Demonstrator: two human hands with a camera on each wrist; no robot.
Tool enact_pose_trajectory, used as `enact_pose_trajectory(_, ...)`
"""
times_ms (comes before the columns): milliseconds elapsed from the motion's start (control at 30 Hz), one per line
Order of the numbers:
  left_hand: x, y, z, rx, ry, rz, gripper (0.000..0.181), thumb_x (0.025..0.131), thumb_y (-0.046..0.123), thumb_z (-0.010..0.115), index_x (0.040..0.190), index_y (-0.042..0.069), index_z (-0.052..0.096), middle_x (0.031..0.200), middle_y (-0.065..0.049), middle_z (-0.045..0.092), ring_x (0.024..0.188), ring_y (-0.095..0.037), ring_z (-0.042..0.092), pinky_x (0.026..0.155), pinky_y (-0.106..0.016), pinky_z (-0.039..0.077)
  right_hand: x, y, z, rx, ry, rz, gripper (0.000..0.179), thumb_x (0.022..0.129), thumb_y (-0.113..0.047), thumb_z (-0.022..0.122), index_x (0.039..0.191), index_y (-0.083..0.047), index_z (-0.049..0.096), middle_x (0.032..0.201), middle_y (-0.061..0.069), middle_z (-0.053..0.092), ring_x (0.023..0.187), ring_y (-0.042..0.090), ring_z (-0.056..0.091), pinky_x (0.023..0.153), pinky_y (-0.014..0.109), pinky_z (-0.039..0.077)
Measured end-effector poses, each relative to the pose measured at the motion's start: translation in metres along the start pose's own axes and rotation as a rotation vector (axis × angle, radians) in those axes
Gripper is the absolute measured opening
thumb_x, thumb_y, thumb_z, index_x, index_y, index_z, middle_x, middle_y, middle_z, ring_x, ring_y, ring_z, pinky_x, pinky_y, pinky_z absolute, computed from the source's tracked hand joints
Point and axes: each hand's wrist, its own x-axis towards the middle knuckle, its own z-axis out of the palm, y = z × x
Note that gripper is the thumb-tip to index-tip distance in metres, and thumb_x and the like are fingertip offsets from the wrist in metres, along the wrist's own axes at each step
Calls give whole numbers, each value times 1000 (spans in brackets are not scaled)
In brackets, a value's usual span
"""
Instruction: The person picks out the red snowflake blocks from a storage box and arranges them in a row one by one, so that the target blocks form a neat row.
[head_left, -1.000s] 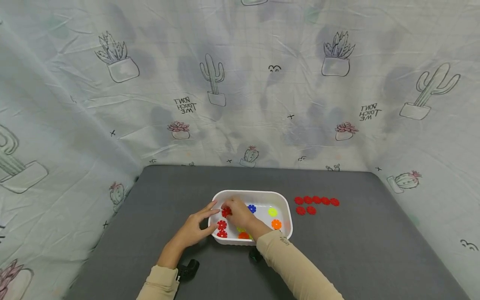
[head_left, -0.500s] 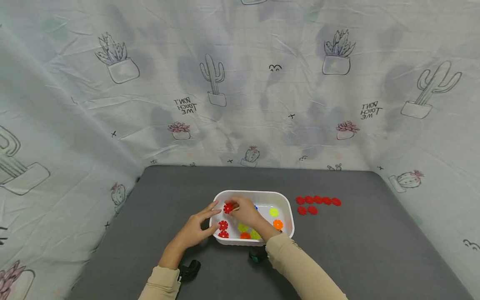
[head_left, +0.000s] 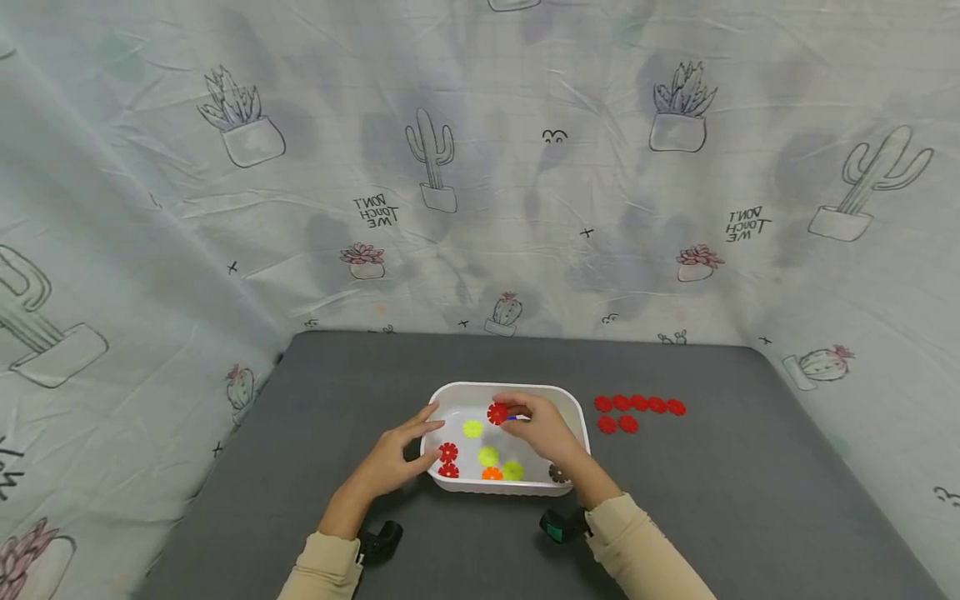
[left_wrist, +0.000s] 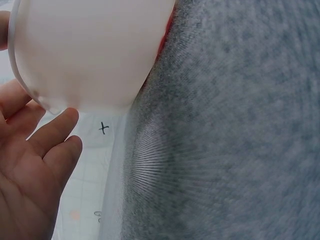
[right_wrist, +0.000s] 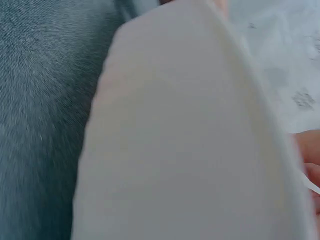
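Note:
My right hand (head_left: 549, 429) pinches a red flower-shaped plastic disc (head_left: 497, 413) over the far side of a white tray (head_left: 573, 404). Part of a blue piece (head_left: 512, 417) shows beside its fingertips. Spread around the tray's left end, my left hand (head_left: 382, 457) touches the rim with thumb and fingertips. Two red discs (head_left: 447, 452) lie near that thumb. In the left wrist view, fingers (left_wrist: 60, 127) rest along the tray's outer wall. The tray's side fills most of the right wrist view, with only part of the right hand (right_wrist: 310, 160) showing at the edge.
Yellow-green discs (head_left: 488, 456), an orange disc (head_left: 492, 473) and a dark disc (head_left: 558, 472) lie in the tray. Right of it, several red discs (head_left: 637, 403) form two rows on the grey table (head_left: 360, 367). Patterned cloth (head_left: 480, 167) hangs behind and at both sides.
My right hand has moved from the tray's left end toward its middle, carrying the red disc. A yellow-green disc shows where that hand was. The left hand has stayed at the rim.

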Motion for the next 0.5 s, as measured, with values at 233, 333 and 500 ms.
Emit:
enact_pose_trajectory(233,-1,1,0,-8,1,-12,50,86,30,65,131,9,58,152,-1,37,137,-29,38,104,-58,34,-29,1,-38,94,51,16,42,87,-5,65,128,0,57,123,19,60,107,29,60,82,22,54)
enact_pose_trajectory(333,-1,2,1,-8,-5,-24,50,87,30,65,132,10,57,152,-1,36,138,-29,37,105,-58,34,-41,3,-53,87,114,17,42,87,-6,66,127,2,57,121,20,61,103,24,60,80,19,53)
enact_pose_trajectory(500,0,2,2,-8,-8,-26,49,87,29,65,131,10,57,152,-1,36,138,-29,37,105,-58,34,-55,18,-77,68,228,-13,42,86,-8,68,125,4,58,114,20,64,93,11,60,78,17,52)
